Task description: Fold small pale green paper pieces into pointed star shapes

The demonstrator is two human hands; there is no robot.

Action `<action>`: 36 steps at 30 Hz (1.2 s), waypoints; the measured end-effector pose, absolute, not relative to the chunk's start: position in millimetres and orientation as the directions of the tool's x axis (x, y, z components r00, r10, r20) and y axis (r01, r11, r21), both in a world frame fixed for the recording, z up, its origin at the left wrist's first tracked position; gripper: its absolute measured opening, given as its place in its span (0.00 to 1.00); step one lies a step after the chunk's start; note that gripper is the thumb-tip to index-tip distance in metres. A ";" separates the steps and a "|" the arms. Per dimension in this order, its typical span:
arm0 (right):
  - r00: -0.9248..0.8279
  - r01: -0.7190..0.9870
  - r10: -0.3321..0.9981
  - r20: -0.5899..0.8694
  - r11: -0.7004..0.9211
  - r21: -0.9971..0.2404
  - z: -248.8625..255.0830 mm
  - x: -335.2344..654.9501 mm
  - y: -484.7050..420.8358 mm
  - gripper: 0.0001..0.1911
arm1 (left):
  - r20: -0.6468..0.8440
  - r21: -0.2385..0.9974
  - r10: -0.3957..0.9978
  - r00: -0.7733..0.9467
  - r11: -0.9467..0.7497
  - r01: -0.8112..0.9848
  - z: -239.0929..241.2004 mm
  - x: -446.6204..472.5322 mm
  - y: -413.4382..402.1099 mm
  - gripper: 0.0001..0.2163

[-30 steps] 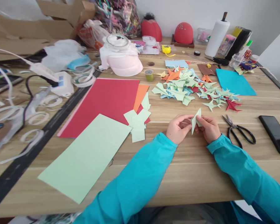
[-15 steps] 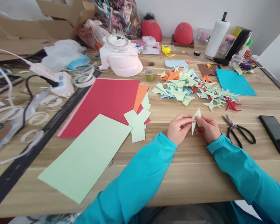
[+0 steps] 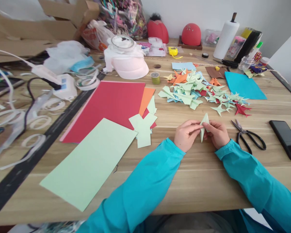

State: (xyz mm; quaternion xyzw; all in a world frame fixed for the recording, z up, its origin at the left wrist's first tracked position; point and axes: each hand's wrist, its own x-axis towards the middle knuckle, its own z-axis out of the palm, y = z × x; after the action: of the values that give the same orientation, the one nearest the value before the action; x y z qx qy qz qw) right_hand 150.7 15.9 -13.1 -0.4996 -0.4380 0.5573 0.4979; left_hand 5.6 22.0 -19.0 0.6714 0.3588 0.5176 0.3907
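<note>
A small folded piece of pale green paper (image 3: 204,125), narrow and pointed at top and bottom, is held upright between both hands above the table. My left hand (image 3: 187,134) pinches its left side, fingers closed. My right hand (image 3: 217,133) grips the right side, its thumb lying across the paper; the other fingertips are partly hidden behind. Just beyond the hands is a heap of folded paper pieces (image 3: 188,87), mostly pale green with some blue, orange and red. Black-handled scissors (image 3: 249,136) lie spread beside my right hand.
Left of my arms lie a large pale green sheet (image 3: 89,165), a red sheet (image 3: 111,103) and small cut green squares (image 3: 144,132). A black phone (image 3: 286,139) rests at the right. Farther back are a turquoise sheet (image 3: 243,84), a spool (image 3: 155,78) and a yellow tape measure (image 3: 172,51).
The folded paper has turned slightly and shifted a little right, showing more of its face. My left hand has moved slightly right with it.
</note>
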 end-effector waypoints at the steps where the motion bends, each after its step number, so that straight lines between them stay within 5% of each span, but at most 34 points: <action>1: -0.006 -0.118 0.992 -0.122 -0.122 -0.986 -12.7 150.7 15.7 0.12 | 0.419 0.893 0.885 0.201 -0.442 0.086 -18.9 5.6 21.8 0.08; 10: -0.010 -0.074 0.996 -0.091 -0.091 -0.993 -12.7 151.1 14.9 0.12 | 0.298 0.954 0.941 0.161 -0.298 -0.024 -15.1 7.5 21.0 0.07; 14: -0.032 -0.007 0.998 -0.050 -0.050 -0.999 -13.0 150.8 14.2 0.14 | 0.110 0.979 0.986 0.123 -0.086 -0.183 -13.3 10.5 23.1 0.02; 19: -0.103 0.077 0.995 -0.012 -0.004 -0.997 -11.1 151.3 12.7 0.14 | -0.126 0.937 0.979 0.161 0.170 -0.305 -10.7 10.8 28.1 0.08; 36: -0.101 0.198 0.995 0.018 0.038 -0.979 -10.4 153.5 13.8 0.14 | -0.141 0.912 0.971 0.195 0.204 -0.355 -15.8 8.2 33.6 0.08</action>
State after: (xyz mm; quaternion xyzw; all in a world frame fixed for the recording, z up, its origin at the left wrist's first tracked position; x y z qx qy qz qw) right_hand 153.5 13.8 -10.4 -0.5153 -0.5788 0.4640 0.4290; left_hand 8.2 33.6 -15.8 0.3894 0.3949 0.4963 0.6679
